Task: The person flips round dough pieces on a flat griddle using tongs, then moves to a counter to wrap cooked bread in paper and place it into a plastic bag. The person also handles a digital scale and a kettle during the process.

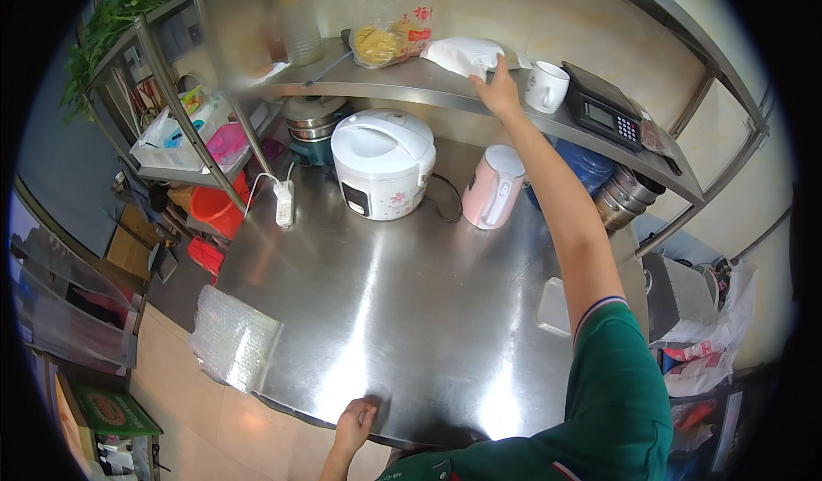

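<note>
My right hand (498, 92) reaches up to the steel shelf, thumb and fingers at the near edge of a white bag (461, 55) that lies there. What the bag holds does not show. Right of that hand a white mug (546, 87) stands on the shelf. Low in the view, my left hand (354, 424) rests by the near edge of the steel table (411, 310), its fingers curled in with nothing visible in them. Below my right forearm stands a pink electric kettle (494, 188), with a white rice cooker (383, 164) to its left.
The shelf also bears a black scale (603, 106) and a clear bag of yellow food (378, 46). On the table are a power strip (284, 204), bubble wrap (236, 337), a small pale tray (555, 305) and stacked metal bowls (628, 197). A red bucket (217, 207) stands left of it.
</note>
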### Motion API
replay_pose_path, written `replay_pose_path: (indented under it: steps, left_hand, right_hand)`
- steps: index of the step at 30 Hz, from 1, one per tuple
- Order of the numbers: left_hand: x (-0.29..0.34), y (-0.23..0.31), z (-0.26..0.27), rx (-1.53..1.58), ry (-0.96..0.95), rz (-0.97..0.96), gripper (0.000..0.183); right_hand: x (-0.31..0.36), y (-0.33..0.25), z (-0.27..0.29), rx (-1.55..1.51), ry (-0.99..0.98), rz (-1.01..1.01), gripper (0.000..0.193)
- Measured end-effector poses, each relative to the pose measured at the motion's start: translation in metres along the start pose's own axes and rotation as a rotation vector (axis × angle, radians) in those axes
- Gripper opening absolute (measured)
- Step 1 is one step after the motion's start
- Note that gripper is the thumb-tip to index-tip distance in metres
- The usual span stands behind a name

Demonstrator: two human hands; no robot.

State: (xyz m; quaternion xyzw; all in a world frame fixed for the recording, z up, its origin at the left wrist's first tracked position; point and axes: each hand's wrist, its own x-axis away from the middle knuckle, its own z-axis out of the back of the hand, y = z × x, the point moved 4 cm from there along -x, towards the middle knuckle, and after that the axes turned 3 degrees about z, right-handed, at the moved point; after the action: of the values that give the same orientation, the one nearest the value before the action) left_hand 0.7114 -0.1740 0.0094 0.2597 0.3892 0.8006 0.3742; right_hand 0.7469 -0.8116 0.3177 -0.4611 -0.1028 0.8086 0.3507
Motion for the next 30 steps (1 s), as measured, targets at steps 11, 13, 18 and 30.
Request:
replay_pose_path:
  steps: [11, 13, 18, 30]
  left_hand:
    - [-0.029, -0.064, 0.007, 0.136, 0.084, 0.133, 0.013]
    - [-0.045, -0.058, -0.001, 0.187, 0.045, 0.139, 0.013]
    - [-0.089, -0.008, -0.009, 0.136, -0.075, 0.047, 0.014]
    - [-0.133, 0.154, -0.039, 0.464, -0.442, -0.107, 0.031]
  right_hand:
    - [-0.083, 0.039, -0.041, 0.207, 0.162, -0.029, 0.035]
    - [-0.097, 0.038, -0.022, 0.152, 0.213, -0.137, 0.03]
    - [-0.105, 0.019, 0.037, -0.967, 0.425, -0.323, 0.026]
    - [0.047, 0.003, 0.306, -0.969, 0.313, 0.101, 0.025]
